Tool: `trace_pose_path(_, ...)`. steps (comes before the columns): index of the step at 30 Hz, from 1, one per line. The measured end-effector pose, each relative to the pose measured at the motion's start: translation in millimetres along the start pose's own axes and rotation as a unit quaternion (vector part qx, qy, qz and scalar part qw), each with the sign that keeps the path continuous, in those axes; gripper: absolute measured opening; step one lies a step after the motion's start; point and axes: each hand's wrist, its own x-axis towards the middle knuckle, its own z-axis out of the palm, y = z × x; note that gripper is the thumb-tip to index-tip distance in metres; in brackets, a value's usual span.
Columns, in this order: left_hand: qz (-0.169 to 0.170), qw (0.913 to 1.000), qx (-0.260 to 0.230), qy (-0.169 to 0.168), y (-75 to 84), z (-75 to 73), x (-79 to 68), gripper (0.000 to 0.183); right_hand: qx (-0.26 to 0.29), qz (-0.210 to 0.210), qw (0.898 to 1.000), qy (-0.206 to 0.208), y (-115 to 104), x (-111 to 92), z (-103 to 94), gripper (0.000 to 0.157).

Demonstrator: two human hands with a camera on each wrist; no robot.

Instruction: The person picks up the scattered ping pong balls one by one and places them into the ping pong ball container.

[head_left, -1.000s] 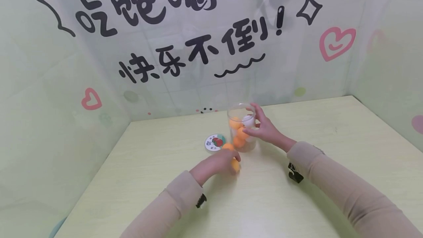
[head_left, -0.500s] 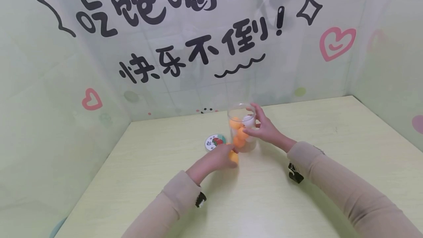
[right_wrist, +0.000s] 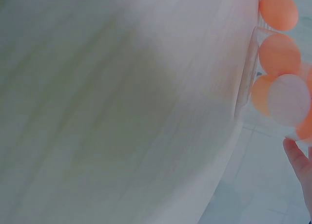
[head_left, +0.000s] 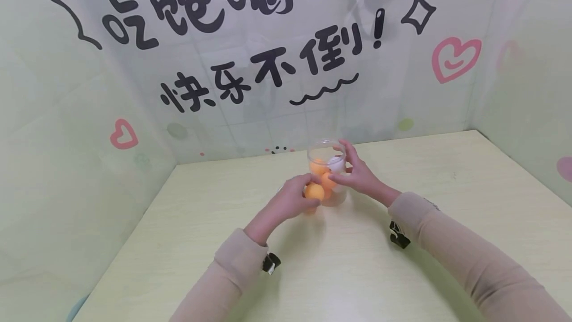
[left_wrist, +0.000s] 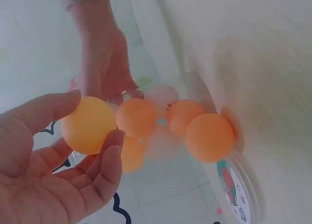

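My left hand (head_left: 290,197) pinches an orange ping-pong ball (left_wrist: 87,126) between thumb and fingers, beside the clear jar (head_left: 326,153). My right hand (head_left: 361,175) grips the jar from its right side, thumb in front and fingers behind. Upright on the table, the jar contains several orange balls (right_wrist: 279,54) and white ones (right_wrist: 289,100). A loose orange ball (left_wrist: 209,138) lies at the jar's foot, mostly covered by my left hand in the head view. Next to it lies a round lid (left_wrist: 236,191) with a strawberry-like red print, largely hidden in the head view.
The pale wooden table (head_left: 380,272) meets a printed backdrop (head_left: 250,128) close behind the jar. More printed sheets rise along the left and right sides.
My left hand has picked up an orange ball from the table and carried it up and away from me, against the jar's side. My right hand and the jar have stayed still.
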Motion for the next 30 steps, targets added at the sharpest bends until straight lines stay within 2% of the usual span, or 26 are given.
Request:
trace_pose_path(9,-0.01,0.9983,-0.037,0.044,8.1,-12.0,1.3,0.043,0.0,-0.001,1.0,0.002,-1.4,-0.3,0.5,0.083)
trace_pose_path(14,-0.006,0.9953,-0.048,0.083,13.9,-17.1,3.6,0.044,0.006,-0.002,1.0,0.002,10.3,3.6,1.1,0.083)
trace_pose_path(20,-0.017,0.9894,-0.088,0.115,18.4,-20.0,9.5,0.045,0.011,-0.009,1.0,0.003,31.0,9.7,1.0,0.085)
trace_pose_path(25,-0.016,0.9829,-0.109,0.148,21.6,-21.6,14.9,0.045,0.015,-0.011,1.0,0.003,32.5,9.9,0.6,0.085)
trace_pose_path(30,0.0,0.9776,-0.102,0.184,25.4,-23.1,22.3,0.044,0.015,-0.007,1.0,0.001,32.5,9.7,0.2,0.085)
